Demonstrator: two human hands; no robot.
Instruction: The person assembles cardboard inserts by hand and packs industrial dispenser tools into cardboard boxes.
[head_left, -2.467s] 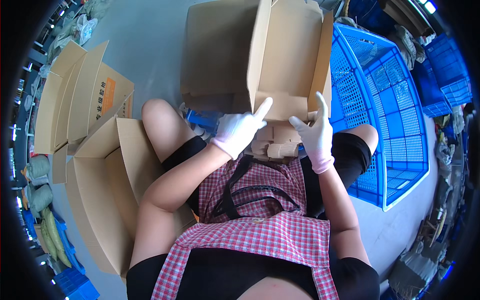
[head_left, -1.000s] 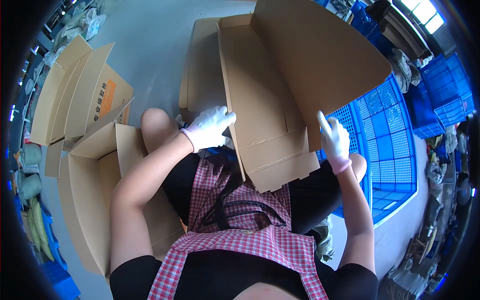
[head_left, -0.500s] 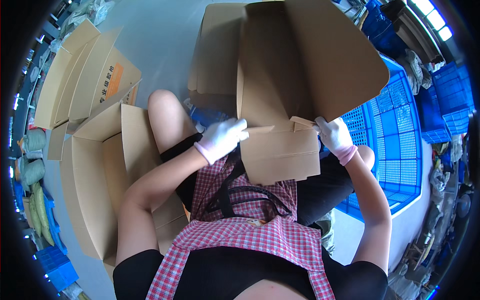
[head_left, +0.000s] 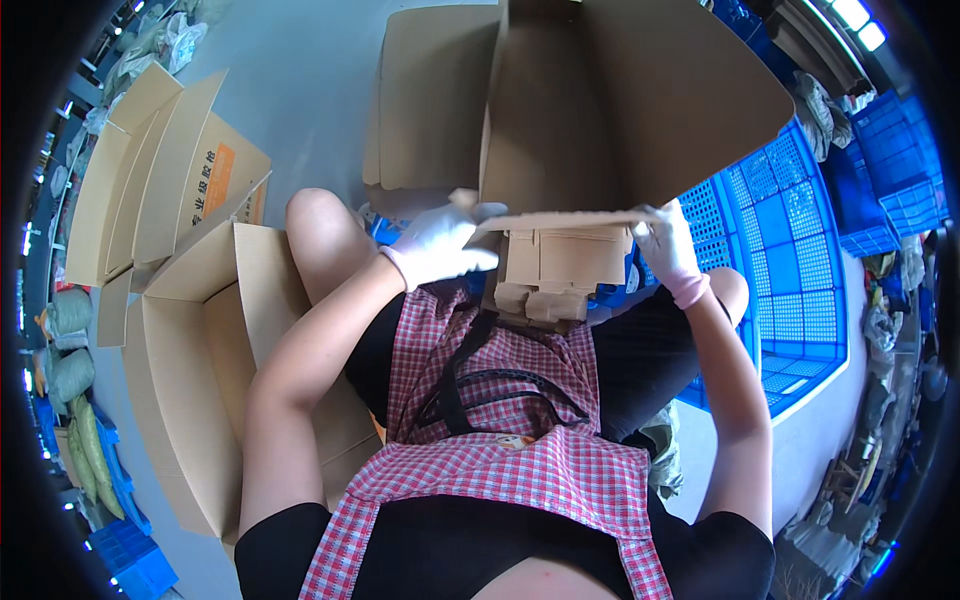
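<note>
Between my hands, above my lap, is a small brown cardboard box blank [head_left: 565, 258], partly folded, with its long edge turned up toward me and tabbed flaps hanging below. My left hand [head_left: 438, 245], in a white glove, closes around its left end, with cardboard between thumb and fingers. At the opposite end my gloved right hand [head_left: 668, 245] pinches the corner. Just beyond them stands a large open carton [head_left: 555, 110] with its flaps spread. The fingertips of my right hand are partly hidden by the cardboard edge.
A blue plastic crate [head_left: 845, 345] sits on the floor at my right. At my left an open carton [head_left: 180, 400] lies close to my arm, with another carton [head_left: 150, 190] behind it. Blue bins [head_left: 885, 180] are stacked at the far right.
The small cardboard blank has tilted, so its upper edge now faces me and its hanging panel looks shorter. My left hand has risen and turned around its left end; my right hand stays on the right corner.
</note>
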